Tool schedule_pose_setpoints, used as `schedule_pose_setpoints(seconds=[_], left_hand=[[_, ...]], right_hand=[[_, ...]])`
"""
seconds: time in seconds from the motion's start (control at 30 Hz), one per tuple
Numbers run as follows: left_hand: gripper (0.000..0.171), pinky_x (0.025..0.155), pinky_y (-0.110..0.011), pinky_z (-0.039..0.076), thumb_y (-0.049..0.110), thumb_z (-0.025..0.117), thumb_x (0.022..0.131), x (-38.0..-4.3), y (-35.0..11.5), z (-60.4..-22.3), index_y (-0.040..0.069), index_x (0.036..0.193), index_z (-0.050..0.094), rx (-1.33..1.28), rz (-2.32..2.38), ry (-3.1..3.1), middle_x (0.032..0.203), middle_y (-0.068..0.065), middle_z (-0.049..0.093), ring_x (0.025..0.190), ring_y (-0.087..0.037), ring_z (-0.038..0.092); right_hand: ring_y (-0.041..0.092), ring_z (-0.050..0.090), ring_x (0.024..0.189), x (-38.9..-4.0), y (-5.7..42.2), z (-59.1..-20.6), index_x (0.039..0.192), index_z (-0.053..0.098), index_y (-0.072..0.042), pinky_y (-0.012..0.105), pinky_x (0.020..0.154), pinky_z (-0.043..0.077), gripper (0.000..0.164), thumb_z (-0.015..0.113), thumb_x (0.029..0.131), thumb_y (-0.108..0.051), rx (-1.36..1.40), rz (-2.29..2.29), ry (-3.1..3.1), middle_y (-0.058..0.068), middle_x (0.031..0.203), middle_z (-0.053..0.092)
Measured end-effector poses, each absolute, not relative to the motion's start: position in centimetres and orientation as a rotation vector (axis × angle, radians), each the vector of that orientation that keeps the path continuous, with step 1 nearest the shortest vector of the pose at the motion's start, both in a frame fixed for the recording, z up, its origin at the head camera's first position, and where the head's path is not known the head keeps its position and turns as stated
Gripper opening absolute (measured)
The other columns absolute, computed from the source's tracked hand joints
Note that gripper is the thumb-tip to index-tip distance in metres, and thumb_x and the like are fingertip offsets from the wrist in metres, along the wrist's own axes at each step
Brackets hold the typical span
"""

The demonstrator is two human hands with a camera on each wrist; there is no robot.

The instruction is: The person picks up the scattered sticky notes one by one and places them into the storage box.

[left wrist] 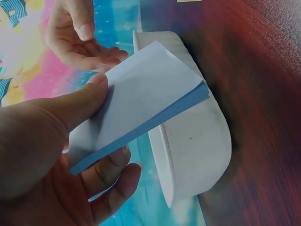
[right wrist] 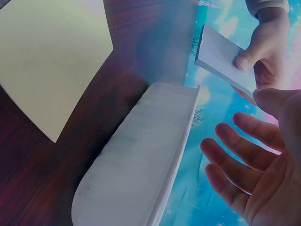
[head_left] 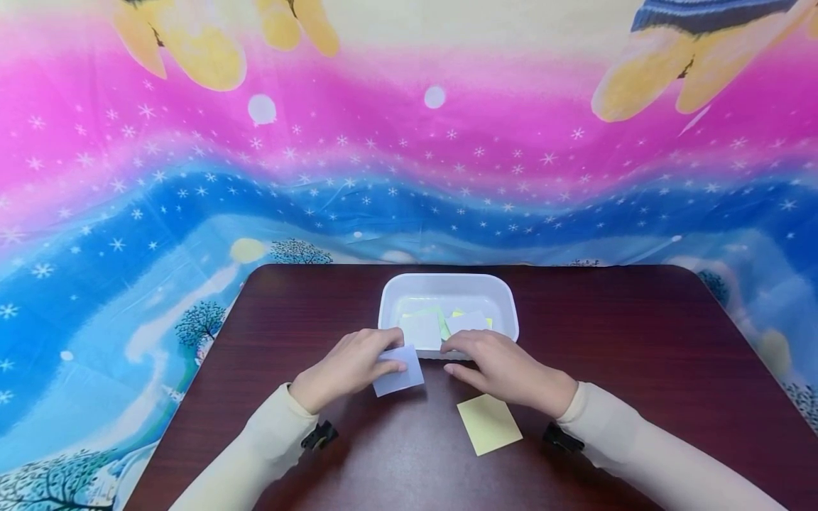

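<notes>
My left hand point(head_left: 354, 365) grips a pad of square note paper point(left wrist: 146, 84), thumb on its pale top and fingers beneath. The pad has a bluish edge and is held tilted before the front of a white plastic basin point(head_left: 447, 285). Inside that basin lie several paper pieces: a white square point(head_left: 422, 332) at the left, another white one point(head_left: 468, 322) at the right, and green and yellow bits between and under them. At the basin's front right hovers my right hand point(head_left: 508, 369), fingers loosely bent with nothing in them. Below it on the table lies a pale yellow paper square point(head_left: 489, 424).
The basin stands near the back edge of a dark reddish-brown table point(head_left: 613, 333). Behind the table hangs a pink and blue cloth point(head_left: 383, 156) with snowflakes. Both sleeves carry a black clip-like mount point(head_left: 319, 435) near the wrist.
</notes>
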State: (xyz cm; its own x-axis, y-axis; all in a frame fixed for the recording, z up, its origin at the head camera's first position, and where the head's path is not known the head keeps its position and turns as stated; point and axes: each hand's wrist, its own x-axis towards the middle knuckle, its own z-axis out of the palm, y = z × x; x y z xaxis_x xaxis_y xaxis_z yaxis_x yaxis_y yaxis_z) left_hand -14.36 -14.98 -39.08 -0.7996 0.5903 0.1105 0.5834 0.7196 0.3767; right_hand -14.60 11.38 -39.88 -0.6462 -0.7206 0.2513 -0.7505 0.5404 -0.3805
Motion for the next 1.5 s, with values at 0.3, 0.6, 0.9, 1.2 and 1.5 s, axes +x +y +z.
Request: schedule_pose_setpoints(seconds=[0.3,0.6,0.9,1.2,1.5], left_hand=[[0.025,0.051,-0.024,0.035,0.039,0.067,0.082,-14.8,-15.0,-38.8,0.023,0.081,0.047,0.97,0.647,2.88,0.064,0.01,0.042,0.06,-0.007,0.042],[0.024,0.052,-0.025,0.036,0.04,0.066,0.083,-15.1,-14.8,-38.6,0.023,0.082,0.048,0.962,0.654,2.877,0.064,0.01,0.043,0.06,-0.007,0.043],[0.023,0.053,-0.026,0.039,0.039,0.066,0.082,-15.2,-14.7,-38.4,0.023,0.083,0.049,0.941,0.651,2.886,0.067,0.011,0.049,0.061,-0.008,0.045],[0.024,0.051,-0.025,0.036,0.04,0.066,0.082,-15.4,-14.6,-38.3,0.023,0.084,0.049,0.94,0.648,2.9,0.065,0.01,0.046,0.06,-0.007,0.042],[0.026,0.053,-0.026,0.038,0.04,0.067,0.082,-16.0,-14.3,-37.6,0.023,0.083,0.047,0.945,0.625,2.909,0.067,0.009,0.048,0.06,-0.008,0.043]], right_hand=[[0.006,0.059,0.091,-14.8,11.5,-39.6,0.107,0.066,-0.015,0.034,0.081,0.048,0.029,0.055,0.092,-0.037,1.266,0.707,-2.705,-0.007,0.1,0.066],[0.012,0.061,0.097,-15.0,11.7,-39.6,0.11,0.066,-0.012,0.036,0.084,0.047,0.035,0.052,0.093,-0.04,1.262,0.732,-2.709,-0.003,0.105,0.067],[0.009,0.06,0.096,-15.2,11.8,-39.7,0.109,0.066,-0.014,0.034,0.083,0.047,0.032,0.054,0.093,-0.039,1.242,0.716,-2.707,-0.004,0.105,0.067],[0.009,0.06,0.096,-15.4,11.9,-39.7,0.108,0.066,-0.016,0.033,0.084,0.048,0.026,0.059,0.09,-0.033,1.219,0.703,-2.708,-0.008,0.104,0.066],[0.006,0.058,0.097,-15.6,12.0,-39.6,0.109,0.066,-0.016,0.033,0.085,0.048,0.026,0.059,0.09,-0.033,1.209,0.691,-2.703,-0.008,0.104,0.065]])
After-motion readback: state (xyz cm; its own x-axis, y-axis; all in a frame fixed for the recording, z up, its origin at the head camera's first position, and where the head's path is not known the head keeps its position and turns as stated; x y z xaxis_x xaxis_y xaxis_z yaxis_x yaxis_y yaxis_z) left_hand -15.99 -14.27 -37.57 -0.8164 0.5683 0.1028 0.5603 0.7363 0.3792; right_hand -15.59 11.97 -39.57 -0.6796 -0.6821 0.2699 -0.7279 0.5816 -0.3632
